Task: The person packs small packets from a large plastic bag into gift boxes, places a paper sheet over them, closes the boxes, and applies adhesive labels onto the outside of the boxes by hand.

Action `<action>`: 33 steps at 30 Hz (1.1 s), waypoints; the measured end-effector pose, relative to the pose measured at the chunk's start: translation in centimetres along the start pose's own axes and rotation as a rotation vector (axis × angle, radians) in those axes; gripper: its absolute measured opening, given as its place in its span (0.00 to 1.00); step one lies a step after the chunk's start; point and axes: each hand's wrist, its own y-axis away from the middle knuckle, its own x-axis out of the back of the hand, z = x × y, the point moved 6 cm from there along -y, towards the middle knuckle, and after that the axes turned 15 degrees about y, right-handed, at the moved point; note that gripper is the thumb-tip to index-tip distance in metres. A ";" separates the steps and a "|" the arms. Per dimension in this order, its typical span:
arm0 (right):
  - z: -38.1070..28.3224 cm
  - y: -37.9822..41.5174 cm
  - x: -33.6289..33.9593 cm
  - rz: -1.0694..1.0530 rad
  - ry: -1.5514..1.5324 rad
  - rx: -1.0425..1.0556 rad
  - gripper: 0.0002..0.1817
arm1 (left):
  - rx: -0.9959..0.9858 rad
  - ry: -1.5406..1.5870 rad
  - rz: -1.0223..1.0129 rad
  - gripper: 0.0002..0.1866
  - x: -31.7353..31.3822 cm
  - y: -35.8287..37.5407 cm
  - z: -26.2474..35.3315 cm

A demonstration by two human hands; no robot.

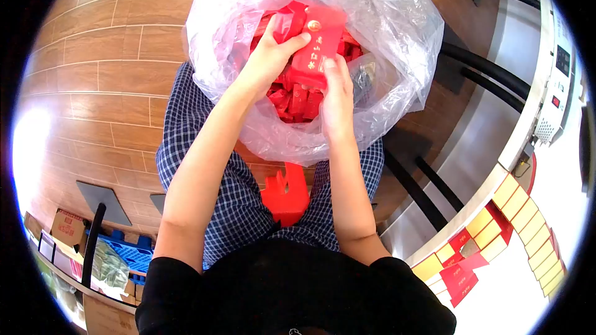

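A flat red packet with gold lettering and a round gold emblem [320,40] is held up over the mouth of a large clear plastic bag [214,18]. My left hand [271,56] grips the packet's left side, thumb across its front. Another piece of shiny red wrapping [289,23] shows beside those fingers. On the lower right edge, my right hand [337,90] pinches the same packet between thumb and fingers. Below both hands, inside the bag, lie many small red foil packets [298,102].
The bag stands on the wood-look floor [124,77] between my knees, with a red plastic stool [287,201] beneath me. To the right, a white table [496,285] carries yellow-and-red boxes [524,220] and a white machine [559,74]. A blue crate [128,251] and cardboard box [68,227] are behind left.
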 end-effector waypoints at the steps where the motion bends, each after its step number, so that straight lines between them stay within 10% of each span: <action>1: 0.2 -0.3 0.3 0.035 -0.011 -0.020 0.19 | 0.013 -0.013 -0.043 0.25 -0.1 0.0 -0.1; 5: 2.1 -1.1 -0.1 -0.026 -0.516 -0.313 0.23 | 0.112 -0.006 0.040 0.25 0.7 -0.2 -0.3; 10: 2.1 -1.1 -1.1 -0.046 -0.212 -0.311 0.26 | -0.010 -0.233 0.041 0.41 -1.0 1.5 0.3; 13: 2.4 -3.4 -0.8 0.124 0.581 0.080 0.29 | 0.114 -0.416 0.029 0.50 0.4 0.8 -0.8; 16: 0.9 -4.1 -1.2 -0.129 0.960 -0.097 0.24 | 0.083 -0.243 0.043 0.50 1.5 -0.1 -1.3; 24: -4.5 -0.2 -2.2 -0.047 0.848 0.684 0.23 | 0.058 0.136 0.210 0.48 1.9 0.0 0.5; 33: -5.0 0.3 -2.5 -0.153 0.896 0.739 0.18 | 0.070 0.056 0.207 0.48 1.5 0.4 0.4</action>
